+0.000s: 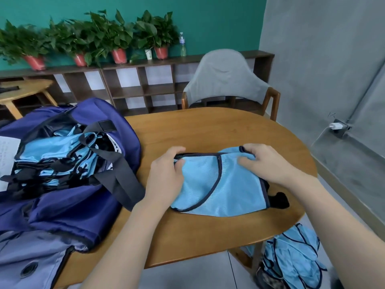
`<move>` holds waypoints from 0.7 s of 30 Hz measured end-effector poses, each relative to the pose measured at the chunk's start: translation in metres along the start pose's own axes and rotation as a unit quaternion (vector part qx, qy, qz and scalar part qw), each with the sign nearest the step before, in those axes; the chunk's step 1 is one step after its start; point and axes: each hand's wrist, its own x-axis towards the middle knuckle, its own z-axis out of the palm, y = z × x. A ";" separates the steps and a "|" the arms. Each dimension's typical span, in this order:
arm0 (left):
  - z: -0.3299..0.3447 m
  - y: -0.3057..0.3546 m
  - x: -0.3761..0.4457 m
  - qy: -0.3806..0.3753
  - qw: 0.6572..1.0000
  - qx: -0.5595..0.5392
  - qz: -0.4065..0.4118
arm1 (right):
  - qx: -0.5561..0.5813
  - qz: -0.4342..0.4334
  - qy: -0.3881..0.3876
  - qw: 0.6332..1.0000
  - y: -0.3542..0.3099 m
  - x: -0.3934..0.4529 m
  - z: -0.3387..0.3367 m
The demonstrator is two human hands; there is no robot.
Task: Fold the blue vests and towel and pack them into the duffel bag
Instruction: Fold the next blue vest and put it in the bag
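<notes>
A light blue mesh vest (220, 184) with dark trim lies folded on the wooden table (208, 130). My left hand (166, 174) grips its far left edge, fingers curled over the dark hem. My right hand (264, 161) pinches the far right corner of the same vest. The navy duffel bag (68, 205) stands open at the left, with several folded blue vests (54, 151) inside and its dark straps draped across them. More unfolded blue vests (291, 259) lie heaped below the table's right edge. No towel shows clearly.
A grey-covered chair (229, 78) stands behind the table. A low shelf (135, 84) with potted plants runs along the green wall. A small wooden side table (23, 88) is at far left. A wall socket with charger (337, 127) is at right.
</notes>
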 end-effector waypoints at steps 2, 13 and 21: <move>0.008 -0.009 0.007 -0.026 0.999 0.021 -0.034 | -0.011 0.009 -0.011 1.000 0.005 0.004 0.003; 0.015 -0.021 0.024 -0.046 0.995 0.059 -0.072 | -0.022 0.059 0.004 0.998 0.008 0.013 0.012; 0.003 -0.019 0.012 -0.087 0.992 0.025 -0.087 | -0.013 0.082 0.008 0.997 0.005 0.009 0.013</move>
